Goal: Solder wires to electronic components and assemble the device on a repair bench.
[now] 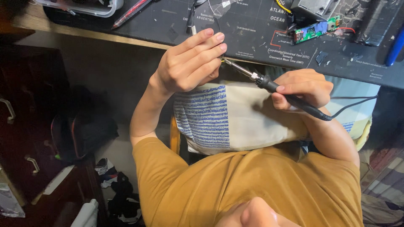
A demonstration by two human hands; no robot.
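Observation:
My left hand (pixel 189 63) is raised in front of the desk edge, fingers pinched together on the end of a thin dark wire (pixel 218 24) that runs up onto the desk. My right hand (pixel 303 87) grips the black handle of a soldering iron (pixel 269 84). Its metal tip (pixel 229 63) points left and meets my left fingertips; the exact contact point is hidden by the fingers. The iron's black cord (pixel 353 103) trails off to the right. Both hands hover above a white and blue patterned cushion (pixel 235 117) on my lap.
A black desk mat printed with a map (pixel 252 25) covers the wooden desk. On it lie a green circuit board (pixel 313 30), a red pen (pixel 130 12), a clear plastic box (pixel 84 6) and a blue tool (pixel 395 46). Dark drawers (pixel 21 126) and a black bag (pixel 80 130) stand at the left.

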